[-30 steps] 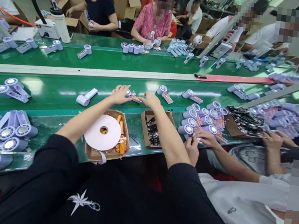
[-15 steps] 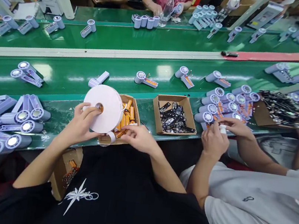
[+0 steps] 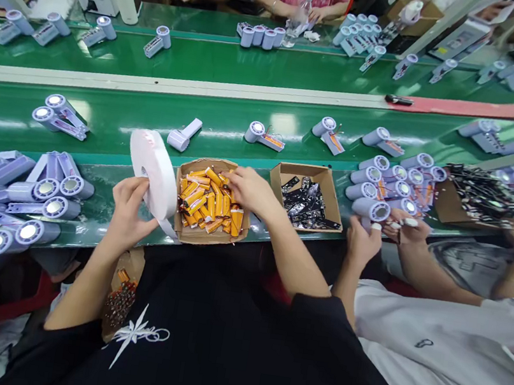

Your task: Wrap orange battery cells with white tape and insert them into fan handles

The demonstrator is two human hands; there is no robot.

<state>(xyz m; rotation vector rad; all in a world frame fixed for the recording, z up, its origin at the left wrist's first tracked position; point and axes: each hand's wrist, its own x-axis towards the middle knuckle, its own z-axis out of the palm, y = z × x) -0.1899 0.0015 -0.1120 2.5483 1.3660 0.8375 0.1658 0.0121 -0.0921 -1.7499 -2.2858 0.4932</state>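
Observation:
A large white roll of tape (image 3: 156, 171) stands upright on its edge, tilted, with a loose strip hanging from its lower side. My left hand (image 3: 132, 206) grips the roll, fingers at its centre hole and thumb low by the strip. Just right of the roll, a cardboard box (image 3: 176, 213) is full of orange wrapped cells (image 3: 210, 201). My right hand (image 3: 245, 187) reaches over the box's upper right side, its fingers bent together at the cells; whether a cell is between the fingertips is hidden.
A box of black circuit boards (image 3: 306, 203) sits right of the cells. Lilac fan units (image 3: 59, 208) are piled at the left, with another group (image 3: 373, 190) at the right beside a co-worker's hands (image 3: 363, 240). More units lie along the green belt (image 3: 129, 109).
My left hand has turned the roll from facing the camera to nearly edge-on and moved it left, uncovering the orange cells. My right hand has moved from the box's front to its upper right.

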